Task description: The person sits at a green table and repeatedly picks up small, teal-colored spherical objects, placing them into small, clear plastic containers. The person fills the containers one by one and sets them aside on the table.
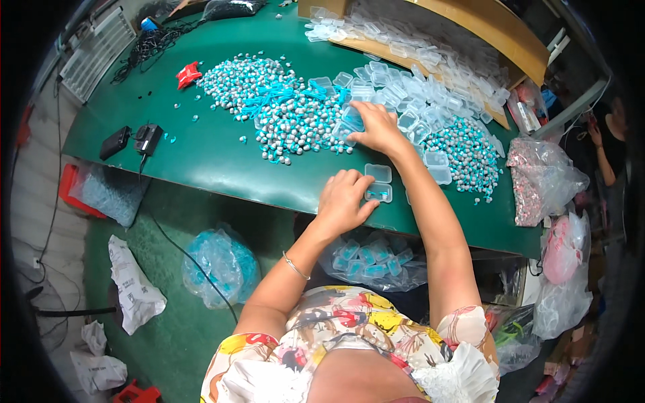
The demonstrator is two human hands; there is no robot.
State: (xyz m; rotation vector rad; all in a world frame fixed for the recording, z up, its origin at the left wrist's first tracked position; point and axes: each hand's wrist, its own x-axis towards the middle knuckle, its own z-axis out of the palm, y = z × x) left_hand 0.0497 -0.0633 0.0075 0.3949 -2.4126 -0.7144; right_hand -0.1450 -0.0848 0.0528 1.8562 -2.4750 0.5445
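Keep the open case level near the front edge of the counter, your left hand spread beside it. Your right hand, farther inward, spans clear cases; its grip is indeterminate.

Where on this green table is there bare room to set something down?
Bare: the front of the table between the corded black device and left hand; its far strip between grey-blue pieces and black bag. Crowded: right side, with clear cases.
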